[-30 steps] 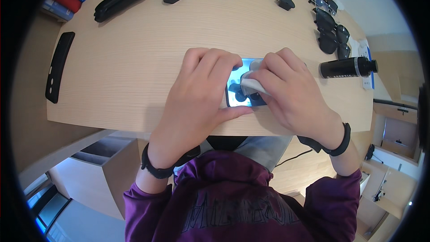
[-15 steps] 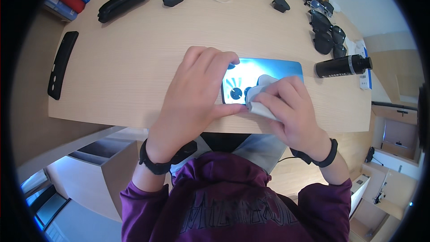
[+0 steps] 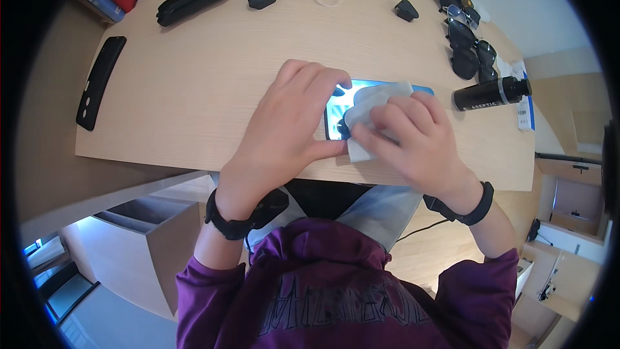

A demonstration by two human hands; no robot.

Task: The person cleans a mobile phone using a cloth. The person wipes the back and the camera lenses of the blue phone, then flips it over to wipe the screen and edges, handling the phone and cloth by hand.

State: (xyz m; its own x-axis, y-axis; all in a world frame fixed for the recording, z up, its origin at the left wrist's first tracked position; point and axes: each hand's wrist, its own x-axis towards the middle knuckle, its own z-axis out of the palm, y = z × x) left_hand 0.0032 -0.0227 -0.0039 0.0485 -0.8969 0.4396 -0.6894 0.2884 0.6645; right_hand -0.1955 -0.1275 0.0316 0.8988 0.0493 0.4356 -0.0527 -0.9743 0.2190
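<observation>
Desk (image 3: 194,84) bears sunglasses (image 3: 461,34), bottle (image 3: 484,95); cloth (image 3: 367,98) partly hides phone (image 3: 334,113).

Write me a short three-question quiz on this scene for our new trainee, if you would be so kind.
1. What does the right hand hold against the blue phone?
2. True or false: the left hand touches the phone's left end.
3. Which lies nearest the desk's left edge?
a) sunglasses
b) black phone case
c) bottle

Key: 1. A pale cloth. 2. True. 3. b.
</observation>
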